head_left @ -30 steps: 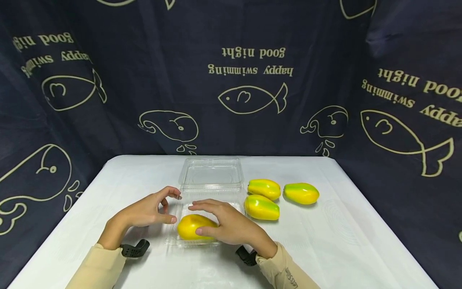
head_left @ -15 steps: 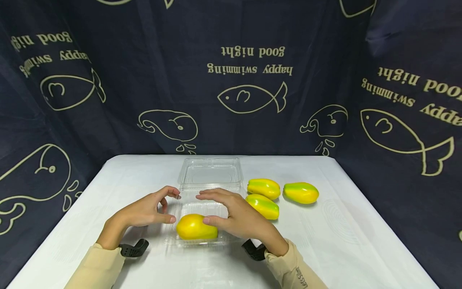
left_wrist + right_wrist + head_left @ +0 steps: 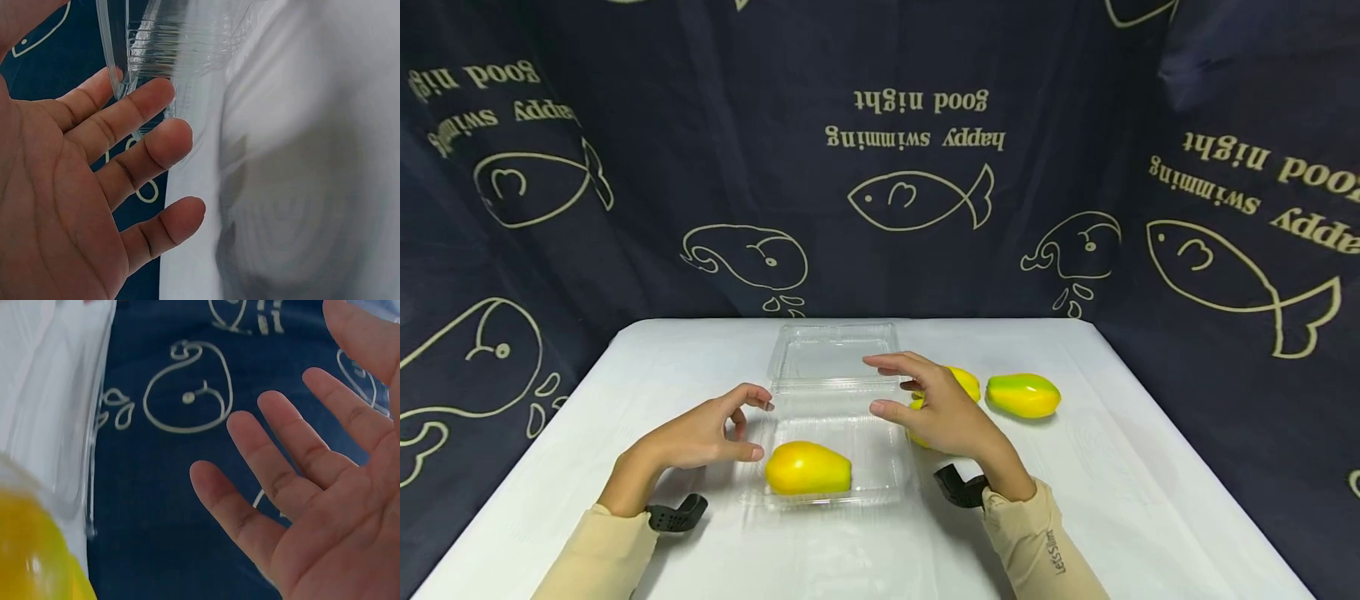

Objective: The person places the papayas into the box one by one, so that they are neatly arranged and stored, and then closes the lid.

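A clear plastic clamshell box [image 3: 874, 450] lies unfolded, its lid [image 3: 835, 350] away from me. One yellow papaya [image 3: 808, 469] with a greenish end rests on its side in the front left of the near half. Beside the box's left edge is my left hand [image 3: 696, 433], fingers loosely bent; the left wrist view shows its fingertips [image 3: 169, 139] close to the clear plastic wall. My right hand [image 3: 951, 412] hovers right of the box with spread fingers and holds nothing. It partly hides two more papayas [image 3: 966, 382] behind it.
A separate green-and-yellow papaya [image 3: 1024, 396] lies farther right on the white-covered table [image 3: 1120, 500]. Dark blue curtains [image 3: 925, 275] with fish and whale drawings surround the table's back and sides.
My right hand has let go of the papaya in the box and moved right and away from me, now over the other papayas. My left hand has stayed at the box's left edge.
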Action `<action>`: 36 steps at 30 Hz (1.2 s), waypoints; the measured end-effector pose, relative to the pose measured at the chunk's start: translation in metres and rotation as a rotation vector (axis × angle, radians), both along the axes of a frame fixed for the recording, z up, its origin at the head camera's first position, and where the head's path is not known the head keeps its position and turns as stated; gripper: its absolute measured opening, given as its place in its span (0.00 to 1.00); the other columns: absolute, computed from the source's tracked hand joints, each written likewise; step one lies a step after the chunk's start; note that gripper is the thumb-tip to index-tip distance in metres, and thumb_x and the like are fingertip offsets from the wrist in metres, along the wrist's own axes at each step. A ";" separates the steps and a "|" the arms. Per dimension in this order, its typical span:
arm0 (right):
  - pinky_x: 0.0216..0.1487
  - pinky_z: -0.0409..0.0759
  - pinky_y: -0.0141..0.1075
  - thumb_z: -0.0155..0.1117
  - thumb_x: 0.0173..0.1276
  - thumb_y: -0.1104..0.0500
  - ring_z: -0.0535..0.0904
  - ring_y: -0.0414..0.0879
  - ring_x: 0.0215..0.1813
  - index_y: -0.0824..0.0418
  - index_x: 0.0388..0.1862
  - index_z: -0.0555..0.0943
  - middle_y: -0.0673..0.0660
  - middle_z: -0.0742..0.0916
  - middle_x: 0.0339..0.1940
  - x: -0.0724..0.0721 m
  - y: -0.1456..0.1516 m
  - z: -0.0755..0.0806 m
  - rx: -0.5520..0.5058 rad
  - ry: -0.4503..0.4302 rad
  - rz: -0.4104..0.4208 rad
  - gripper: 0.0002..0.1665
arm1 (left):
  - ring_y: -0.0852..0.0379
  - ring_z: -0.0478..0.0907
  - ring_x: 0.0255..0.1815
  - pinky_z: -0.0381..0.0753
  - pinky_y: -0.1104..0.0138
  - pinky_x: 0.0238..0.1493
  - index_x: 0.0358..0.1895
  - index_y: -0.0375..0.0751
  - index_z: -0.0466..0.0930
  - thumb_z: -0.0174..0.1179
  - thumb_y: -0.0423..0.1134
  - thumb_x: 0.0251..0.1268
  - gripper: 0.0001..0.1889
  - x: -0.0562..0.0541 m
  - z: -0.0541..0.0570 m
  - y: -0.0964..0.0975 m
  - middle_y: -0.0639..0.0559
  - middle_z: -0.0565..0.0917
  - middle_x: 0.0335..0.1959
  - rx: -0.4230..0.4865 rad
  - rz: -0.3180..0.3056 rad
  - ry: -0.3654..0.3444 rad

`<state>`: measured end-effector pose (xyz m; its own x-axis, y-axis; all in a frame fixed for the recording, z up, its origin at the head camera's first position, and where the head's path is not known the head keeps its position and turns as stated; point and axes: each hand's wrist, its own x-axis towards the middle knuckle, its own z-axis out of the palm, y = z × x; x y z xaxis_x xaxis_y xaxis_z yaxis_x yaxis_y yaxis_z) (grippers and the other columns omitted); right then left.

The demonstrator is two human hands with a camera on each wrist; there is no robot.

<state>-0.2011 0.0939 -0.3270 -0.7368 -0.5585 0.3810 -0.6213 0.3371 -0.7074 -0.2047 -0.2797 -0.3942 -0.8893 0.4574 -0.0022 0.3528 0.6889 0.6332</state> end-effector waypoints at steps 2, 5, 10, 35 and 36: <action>0.63 0.78 0.50 0.72 0.66 0.51 0.78 0.47 0.66 0.47 0.68 0.76 0.45 0.81 0.66 -0.003 0.007 0.000 -0.003 -0.013 -0.037 0.30 | 0.58 0.78 0.33 0.75 0.69 0.30 0.67 0.55 0.66 0.73 0.53 0.55 0.37 0.000 0.000 -0.001 0.53 0.77 0.63 0.004 0.002 -0.001; 0.62 0.79 0.51 0.72 0.67 0.53 0.78 0.50 0.66 0.48 0.68 0.76 0.48 0.81 0.66 -0.007 0.017 0.001 -0.014 -0.020 -0.079 0.31 | 0.58 0.78 0.32 0.74 0.69 0.29 0.67 0.56 0.66 0.73 0.54 0.55 0.37 0.000 0.000 -0.001 0.53 0.77 0.63 0.001 0.004 -0.002; 0.63 0.78 0.53 0.72 0.66 0.54 0.78 0.50 0.66 0.48 0.68 0.76 0.50 0.81 0.66 -0.013 0.034 -0.001 -0.037 -0.048 -0.146 0.31 | 0.58 0.78 0.32 0.74 0.69 0.29 0.67 0.53 0.66 0.73 0.54 0.55 0.38 0.000 0.000 -0.001 0.53 0.77 0.62 0.004 -0.001 -0.001; 0.64 0.75 0.56 0.80 0.56 0.55 0.77 0.56 0.65 0.56 0.66 0.77 0.57 0.82 0.64 -0.031 0.079 -0.045 0.017 -0.276 -0.277 0.38 | 0.57 0.77 0.35 0.75 0.68 0.31 0.66 0.58 0.65 0.74 0.54 0.54 0.37 -0.003 0.000 -0.001 0.53 0.76 0.62 -0.001 -0.003 0.001; 0.64 0.75 0.56 0.80 0.56 0.55 0.77 0.56 0.65 0.58 0.65 0.77 0.57 0.82 0.64 -0.031 0.080 -0.046 0.025 -0.281 -0.281 0.38 | 0.57 0.77 0.36 0.75 0.69 0.31 0.66 0.59 0.65 0.74 0.55 0.54 0.37 -0.003 0.000 -0.001 0.53 0.76 0.63 -0.004 -0.001 -0.002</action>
<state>-0.2318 0.1740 -0.3732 -0.9359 -0.3266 0.1318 -0.2858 0.4858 -0.8260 -0.2075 -0.2808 -0.3943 -0.8886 0.4587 -0.0058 0.3527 0.6912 0.6308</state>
